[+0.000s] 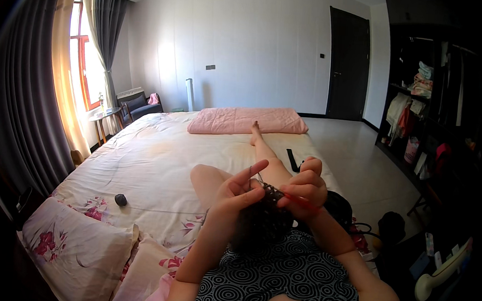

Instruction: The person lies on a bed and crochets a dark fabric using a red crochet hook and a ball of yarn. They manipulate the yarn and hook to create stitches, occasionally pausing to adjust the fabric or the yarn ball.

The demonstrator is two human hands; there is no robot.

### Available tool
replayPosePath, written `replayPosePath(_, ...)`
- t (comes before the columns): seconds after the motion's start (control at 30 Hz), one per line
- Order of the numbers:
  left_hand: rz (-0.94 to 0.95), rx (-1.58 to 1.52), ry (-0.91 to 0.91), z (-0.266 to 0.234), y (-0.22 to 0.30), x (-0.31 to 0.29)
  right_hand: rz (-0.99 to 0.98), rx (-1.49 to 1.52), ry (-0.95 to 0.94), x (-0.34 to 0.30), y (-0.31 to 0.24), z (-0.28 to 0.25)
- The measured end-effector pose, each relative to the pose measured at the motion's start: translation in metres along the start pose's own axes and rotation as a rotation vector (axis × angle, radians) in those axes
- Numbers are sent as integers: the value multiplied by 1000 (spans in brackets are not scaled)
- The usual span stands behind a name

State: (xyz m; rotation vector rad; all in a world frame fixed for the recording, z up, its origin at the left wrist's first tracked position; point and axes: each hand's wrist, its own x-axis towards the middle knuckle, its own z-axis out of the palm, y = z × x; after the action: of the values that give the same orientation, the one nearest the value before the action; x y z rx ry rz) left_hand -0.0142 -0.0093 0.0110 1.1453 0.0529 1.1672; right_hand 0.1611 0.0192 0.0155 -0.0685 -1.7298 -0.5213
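Over the bed (147, 156), hands (231, 196) partly hide dark yarnwork (272, 195).

The knitting (260, 222) looks rough, matt yarn; the quilt (247, 121), puckered cloth.

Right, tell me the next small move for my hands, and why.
I'd probably ease the red tool slightly into the upper edge of the dark openwork piece: the right fingers grip the tool close beside that edge, while the left fingers hold the piece, index finger raised.
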Motion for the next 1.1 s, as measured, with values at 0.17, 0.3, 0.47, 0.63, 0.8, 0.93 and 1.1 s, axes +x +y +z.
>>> replayPosePath(0.17,92,76,41,-6,-1,1,268,242,-25,4,-3,-9)
replayPosePath(0.3,155,179,90,-2,-4,0,594,599,40,5,-5,-8)
replayPosePath(0.47,314,478,186,8,-12,0,1021,1162,257,-7,-7,10)
replayPosePath(0.63,381,612,282,13,-15,0,842,621,53,-2,-19,12)
replayPosePath(0.8,572,1071,364,9,-21,-4,123,-71,-68,3,-11,10)
replayPosePath(0.93,324,471,275,15,-13,-3,-160,-322,-46,1,-10,8)
replayPosePath(1.1,98,203,124,4,0,-3,-110,-189,-1,1,-6,4)
